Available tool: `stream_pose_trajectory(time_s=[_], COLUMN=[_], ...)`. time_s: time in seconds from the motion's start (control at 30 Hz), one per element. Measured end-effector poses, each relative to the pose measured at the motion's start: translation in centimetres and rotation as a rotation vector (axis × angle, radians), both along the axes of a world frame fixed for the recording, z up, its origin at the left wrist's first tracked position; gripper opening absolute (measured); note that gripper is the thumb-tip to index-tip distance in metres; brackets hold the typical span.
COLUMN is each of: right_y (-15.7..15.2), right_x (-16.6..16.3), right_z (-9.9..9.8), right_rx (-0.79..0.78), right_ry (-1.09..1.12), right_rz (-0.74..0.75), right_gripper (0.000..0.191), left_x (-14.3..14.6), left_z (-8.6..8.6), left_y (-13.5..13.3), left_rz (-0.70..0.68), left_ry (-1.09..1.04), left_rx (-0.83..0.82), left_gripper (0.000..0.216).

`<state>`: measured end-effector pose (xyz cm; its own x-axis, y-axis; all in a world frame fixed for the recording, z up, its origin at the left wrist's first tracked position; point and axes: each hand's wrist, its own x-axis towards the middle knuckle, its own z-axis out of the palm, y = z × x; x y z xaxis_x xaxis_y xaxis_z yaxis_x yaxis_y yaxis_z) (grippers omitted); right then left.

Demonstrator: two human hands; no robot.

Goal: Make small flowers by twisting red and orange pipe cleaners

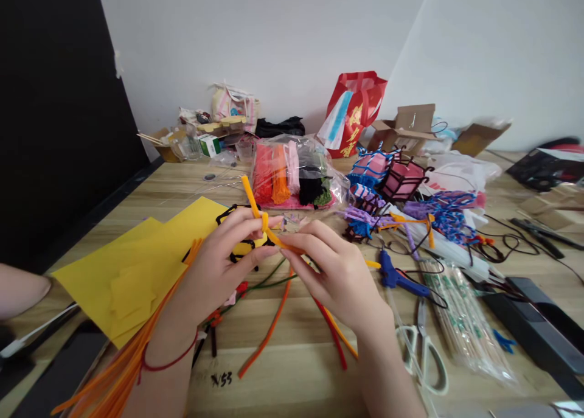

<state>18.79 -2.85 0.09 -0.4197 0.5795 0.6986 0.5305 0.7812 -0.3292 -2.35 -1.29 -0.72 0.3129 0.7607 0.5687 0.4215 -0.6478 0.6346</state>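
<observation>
In from the near table (283,387) edge, our left hand (212,269) and right hand (342,275) pinch a yellow-orange stem (265,222), seemingly looping it; tightening would need tension.

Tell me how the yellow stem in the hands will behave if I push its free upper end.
The yellow stem should probably be springy rather than floppy: its end sticks up unsupported above the left hand. It likely bends easily and keeps the bend, given the tight loop in it. Being so thin, it's probably very light.
</observation>
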Motion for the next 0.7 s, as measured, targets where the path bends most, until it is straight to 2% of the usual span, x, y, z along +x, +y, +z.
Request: stream_pose_trajectory(time_s=[0.13,0.3,0.7], right_y=[-0.21,-0.23,-0.34], right_x=[0.39,0.50,0.95], right_z=[0.30,0.53,0.60], right_rx=[0.055,0.100,0.008], right_ry=[0.025,0.069,0.002], right_rz=[0.016,0.053,0.080], right_gripper=[0.015,0.012,0.010], left_x=[-0.01,0.16,0.34], left_z=[0.12,0.33,0.27], left_y=[-0.12,-0.11,-0.21], left_rz=[0.004,-0.062,-0.069], left_ry=[0.039,0.034,0.026], left_rx=[-0.041,-0.003,0.028], left_gripper=[0.021,0.016,0.015])
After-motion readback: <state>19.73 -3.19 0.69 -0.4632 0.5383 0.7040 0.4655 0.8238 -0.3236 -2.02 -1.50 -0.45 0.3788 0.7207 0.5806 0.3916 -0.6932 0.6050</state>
